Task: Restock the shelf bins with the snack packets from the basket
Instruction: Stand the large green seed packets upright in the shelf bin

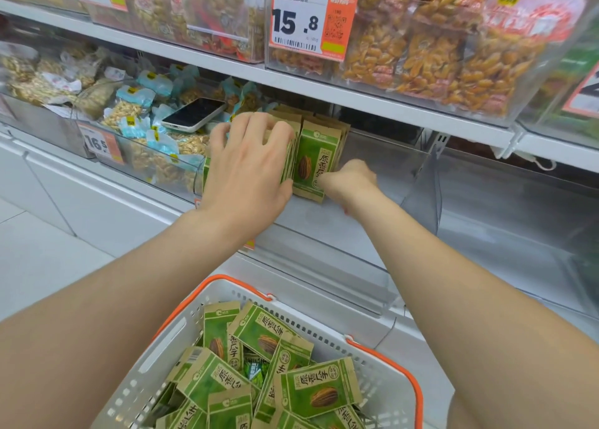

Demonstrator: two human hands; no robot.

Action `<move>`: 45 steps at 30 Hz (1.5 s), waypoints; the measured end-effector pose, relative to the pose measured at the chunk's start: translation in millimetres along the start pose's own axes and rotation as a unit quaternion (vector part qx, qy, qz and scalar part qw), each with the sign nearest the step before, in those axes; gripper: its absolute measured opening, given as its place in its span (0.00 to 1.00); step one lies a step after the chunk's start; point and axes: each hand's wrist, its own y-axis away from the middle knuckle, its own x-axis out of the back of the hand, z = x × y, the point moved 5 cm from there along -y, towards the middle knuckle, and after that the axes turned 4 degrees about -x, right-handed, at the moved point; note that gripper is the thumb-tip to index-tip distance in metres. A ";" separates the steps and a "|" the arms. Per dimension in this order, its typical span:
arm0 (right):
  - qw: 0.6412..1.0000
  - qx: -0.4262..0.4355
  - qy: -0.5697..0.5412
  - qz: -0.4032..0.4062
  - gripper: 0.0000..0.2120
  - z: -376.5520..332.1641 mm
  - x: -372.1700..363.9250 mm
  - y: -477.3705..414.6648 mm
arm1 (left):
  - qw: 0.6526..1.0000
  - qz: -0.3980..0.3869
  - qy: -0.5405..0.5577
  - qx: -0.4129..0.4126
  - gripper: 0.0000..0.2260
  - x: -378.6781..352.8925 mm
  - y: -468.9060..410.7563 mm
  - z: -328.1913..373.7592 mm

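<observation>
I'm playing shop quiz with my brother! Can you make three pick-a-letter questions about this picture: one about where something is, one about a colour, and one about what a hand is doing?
1. Where is the phone?
A) on the floor
B) lying on bagged nuts, left of the green packets
C) hanging from a hook

2. What colour is the basket's rim?
A) blue
B) black
C) orange

3. What is the left hand doing?
A) gripping a stack of green packets
B) waving
C) resting flat on the floor

Answers: 1 B, it lies screen-up on the nut bags; 2 C, orange edges the white basket; 3 A, its fingers curl over the stack's top.
</observation>
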 end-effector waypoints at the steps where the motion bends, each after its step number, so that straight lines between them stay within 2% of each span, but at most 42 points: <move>1: 1.000 0.019 0.007 -0.007 0.09 -0.4 0.0 6.0 | 1.000 0.006 0.007 -0.014 0.22 3.9 0.2 3.4; 3: 0.997 0.078 0.025 0.012 0.10 -2.5 4.6 22.7 | 0.999 0.016 0.019 -0.036 0.15 14.4 2.3 12.1; 5: 0.984 0.157 0.042 0.072 0.10 -2.8 17.4 48.2 | 0.999 0.007 0.017 -0.026 0.08 24.2 8.0 19.8; 8: 0.950 0.273 0.045 0.146 0.12 -1.8 42.3 97.5 | 0.996 -0.083 -0.005 0.013 0.08 24.6 23.8 33.1; 9: 0.941 0.306 0.046 0.137 0.13 -1.2 48.6 111.9 | 0.991 -0.130 0.005 0.019 0.09 20.8 30.7 38.1; 11: 0.925 0.364 0.084 0.069 0.15 0.8 54.0 134.5 | 0.972 -0.230 0.048 0.028 0.12 10.7 46.7 46.1; 13: 0.895 0.398 0.198 -0.039 0.18 8.7 49.3 150.4 | 0.938 -0.335 0.085 0.022 0.12 -4.6 66.7 54.7; 16: 0.824 0.373 0.372 -0.206 0.18 44.5 27.4 164.2 | 0.880 -0.470 0.066 -0.028 0.10 -35.6 100.5 72.2; 19: 0.779 0.289 0.460 -0.314 0.15 94.5 -0.2 169.0 | 0.828 -0.552 0.051 -0.080 0.08 -64.7 137.2 96.6; 21: 0.755 0.258 0.502 -0.333 0.14 116.5 -11.5 170.8 | 0.799 -0.591 0.042 -0.103 0.10 -85.8 165.8 112.0; 24: 0.737 0.251 0.534 -0.330 0.13 130.1 -16.6 170.5 | 0.751 -0.643 0.019 -0.150 0.04 -115.1 207.5 128.4; 26: 0.738 0.253 0.527 -0.338 0.14 133.0 -18.1 169.9 | 0.726 -0.668 0.020 -0.163 0.21 -130.3 228.8 133.8; 28: 0.743 0.253 0.514 -0.348 0.14 132.8 -18.4 170.1 | 0.727 -0.664 0.021 -0.172 0.37 -136.8 242.0 139.9; 30: 0.748 0.253 0.501 -0.355 0.14 130.7 -17.5 170.9 | 0.741 -0.652 0.003 -0.164 0.42 -141.8 249.2 140.9; 32: 0.752 0.259 0.493 -0.354 0.14 128.7 -16.5 171.1 | 0.753 -0.643 -0.006 -0.138 0.38 -149.3 253.0 138.6; 36: 0.753 0.268 0.488 -0.351 0.14 127.4 -15.3 171.6 | 0.778 -0.621 0.013 -0.097 0.19 -150.6 245.5 137.0; 38: 0.747 0.268 0.495 -0.352 0.14 127.9 -14.5 172.6 | 0.783 -0.617 0.039 -0.071 0.14 -149.9 243.4 137.0; 41: 0.739 0.266 0.508 -0.354 0.14 128.4 -13.4 175.2 | 0.786 -0.613 0.059 -0.063 0.13 -147.3 241.5 136.6; 45: 0.727 0.285 0.525 -0.337 0.14 123.9 -9.5 179.7 | 0.807 -0.576 0.123 -0.047 0.10 -136.1 218.3 136.4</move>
